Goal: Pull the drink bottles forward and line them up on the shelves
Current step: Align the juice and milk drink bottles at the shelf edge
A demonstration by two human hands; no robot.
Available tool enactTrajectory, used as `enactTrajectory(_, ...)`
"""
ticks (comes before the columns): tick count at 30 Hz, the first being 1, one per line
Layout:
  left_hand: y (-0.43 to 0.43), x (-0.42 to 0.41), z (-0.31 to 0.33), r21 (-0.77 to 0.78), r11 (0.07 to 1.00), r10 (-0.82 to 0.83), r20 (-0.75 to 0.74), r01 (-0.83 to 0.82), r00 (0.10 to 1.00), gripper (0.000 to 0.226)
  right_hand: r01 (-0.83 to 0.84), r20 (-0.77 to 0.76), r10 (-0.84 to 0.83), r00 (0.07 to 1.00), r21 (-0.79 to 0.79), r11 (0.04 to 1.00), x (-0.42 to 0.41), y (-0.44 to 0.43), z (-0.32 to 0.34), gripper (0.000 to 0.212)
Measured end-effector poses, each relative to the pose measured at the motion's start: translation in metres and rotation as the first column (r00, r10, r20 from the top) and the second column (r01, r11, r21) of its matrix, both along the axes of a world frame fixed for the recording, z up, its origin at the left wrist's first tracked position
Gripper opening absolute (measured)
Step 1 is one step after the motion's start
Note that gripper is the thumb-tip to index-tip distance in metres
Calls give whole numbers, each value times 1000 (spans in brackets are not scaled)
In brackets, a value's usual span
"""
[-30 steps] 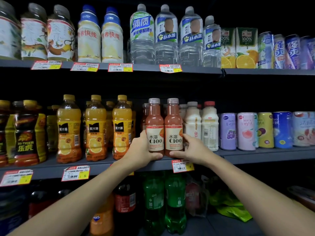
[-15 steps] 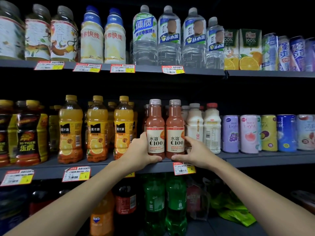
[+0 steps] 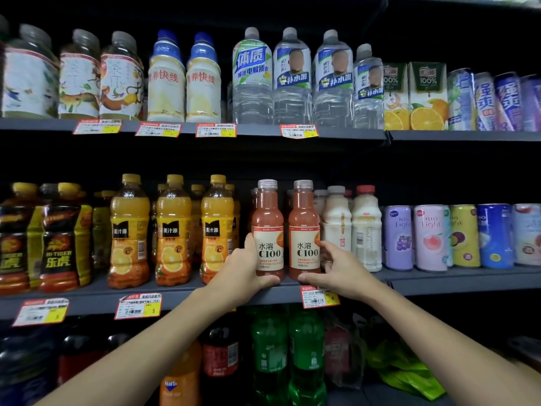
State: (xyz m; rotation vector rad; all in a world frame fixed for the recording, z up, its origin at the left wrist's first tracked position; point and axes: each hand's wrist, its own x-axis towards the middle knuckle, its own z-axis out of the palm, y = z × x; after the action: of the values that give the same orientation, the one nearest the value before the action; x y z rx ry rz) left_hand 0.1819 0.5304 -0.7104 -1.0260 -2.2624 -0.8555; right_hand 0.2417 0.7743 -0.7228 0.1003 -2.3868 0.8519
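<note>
Squaring up the middle shelf: through the head camera I watch the left hand (image 3: 244, 268) and the right hand (image 3: 344, 268) bracket two pinkish-red plastic bottles with white C100 labels at the centre of the frame. The left C100 bottle (image 3: 268, 227) and the right C100 bottle (image 3: 304, 227) stand upright, side by side and almost touching, at the front lip of the grey metal middle shelf (image 3: 181, 297), labels facing out. The left hand is clamped on its bottle, thumb across the base and fingers wrapped out of sight behind. The right hand grips the other the same way, thumb under the label and fingers curled round the far side, next to the white plastic milk-drink bottles (image 3: 366, 230). By my reading this pair is nearly done, level with the yellow-capped orange juice bottles (image 3: 172, 230) left of centre. The white bottles look set slightly back and may want pulling out next. The dark bottom shelf, with its green plastic soda bottles (image 3: 306, 347) at lower centre, I judge not yet faced.
</note>
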Motion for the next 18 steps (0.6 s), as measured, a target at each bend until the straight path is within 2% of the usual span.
enactTrajectory(11, 0, -4, -2, -17, 1000, 14, 0, -14, 1000, 86, -45, 32, 47, 998, -51, 998, -1, 3, 2, 123)
enactTrajectory(18, -1, 4, 3, -53, 997, 59, 21, -58, 998, 86, -23, 44, 24, 999, -32, 999, 0, 4, 2, 122)
